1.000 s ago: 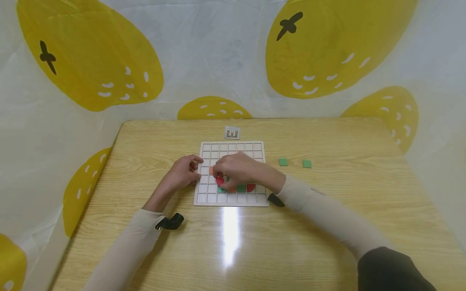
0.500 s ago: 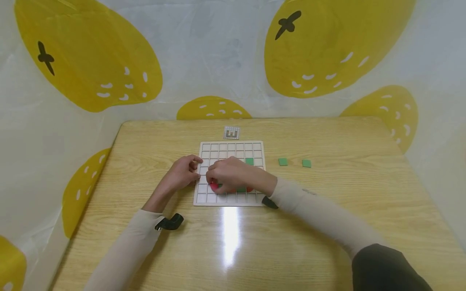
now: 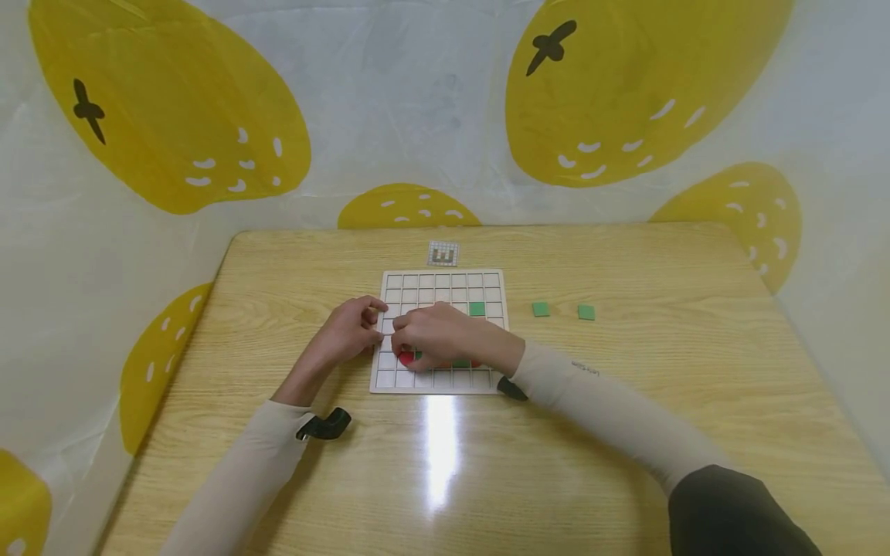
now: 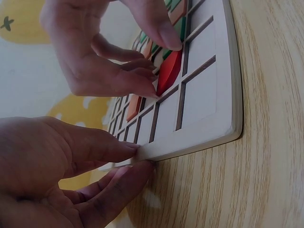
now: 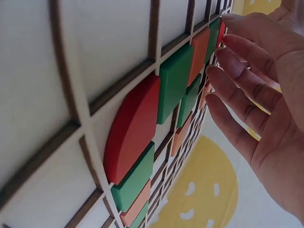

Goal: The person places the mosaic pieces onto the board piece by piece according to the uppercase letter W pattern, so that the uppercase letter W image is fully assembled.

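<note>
A pale square grid board (image 3: 405, 380) lies on the wooden table. My right hand (image 3: 439, 337) reaches over it and pinches a red round-edged tile (image 4: 171, 71) between thumb and fingertip, at a cell in the lower left, the tile seemingly in the cell. In the right wrist view a similar red tile (image 5: 135, 128) sits in the board, beside a green square tile (image 5: 173, 85) and an orange one (image 5: 198, 50). My left hand (image 3: 346, 328) holds the board's left rim with thumb and fingertips. The right hand hides several tiles in the head view.
Two loose green square tiles (image 3: 541, 309) lie on the table right of the board. Beyond the board's far edge is a small card (image 3: 443, 253) printed with a grid pattern. A white curtain with yellow fruit prints (image 3: 410, 206) surrounds the table.
My right hand has moved left and slightly toward me, taking the red tile to the lower-left cell. A green tile at the board's right now shows. My left hand has stayed put.
</note>
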{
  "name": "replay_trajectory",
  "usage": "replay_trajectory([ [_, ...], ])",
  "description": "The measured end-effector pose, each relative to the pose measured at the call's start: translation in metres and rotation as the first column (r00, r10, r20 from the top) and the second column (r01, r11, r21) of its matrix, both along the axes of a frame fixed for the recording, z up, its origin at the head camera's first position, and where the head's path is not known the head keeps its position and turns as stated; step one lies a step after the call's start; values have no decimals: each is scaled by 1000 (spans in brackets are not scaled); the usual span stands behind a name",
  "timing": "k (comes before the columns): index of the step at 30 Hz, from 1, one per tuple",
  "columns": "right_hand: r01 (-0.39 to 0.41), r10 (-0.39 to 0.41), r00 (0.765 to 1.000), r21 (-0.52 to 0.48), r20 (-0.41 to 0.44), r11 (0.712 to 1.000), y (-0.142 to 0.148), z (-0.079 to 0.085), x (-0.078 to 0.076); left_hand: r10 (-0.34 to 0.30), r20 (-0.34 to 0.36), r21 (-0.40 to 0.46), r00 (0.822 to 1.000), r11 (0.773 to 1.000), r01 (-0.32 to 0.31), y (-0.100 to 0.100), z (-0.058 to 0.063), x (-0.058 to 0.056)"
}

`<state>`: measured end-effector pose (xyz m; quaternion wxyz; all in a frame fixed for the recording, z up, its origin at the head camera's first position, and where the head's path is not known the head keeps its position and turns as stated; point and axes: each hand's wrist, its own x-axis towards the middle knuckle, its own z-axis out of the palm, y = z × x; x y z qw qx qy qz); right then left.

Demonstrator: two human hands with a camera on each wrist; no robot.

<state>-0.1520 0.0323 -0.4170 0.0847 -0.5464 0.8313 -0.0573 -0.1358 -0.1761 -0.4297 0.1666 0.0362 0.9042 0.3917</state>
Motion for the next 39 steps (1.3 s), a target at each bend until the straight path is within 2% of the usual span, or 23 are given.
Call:
replay_trajectory([
  [19,30,-31,999,39,25,999,7,4,-3,0,14,17,1000,1000,0,0,2,0],
  [27,109,-112,992,44,66,993,25,6,-7,20,41,26,999,999,-21,0,2,1],
  [33,125,-126,991,32,45,992,42,6,-11,19,39,41,999,999,-20,0,1,1],
  [39,149,-148,988,-20,46,989,59,4,-15,17,34,41,999,999,-18,1,1,2],
])
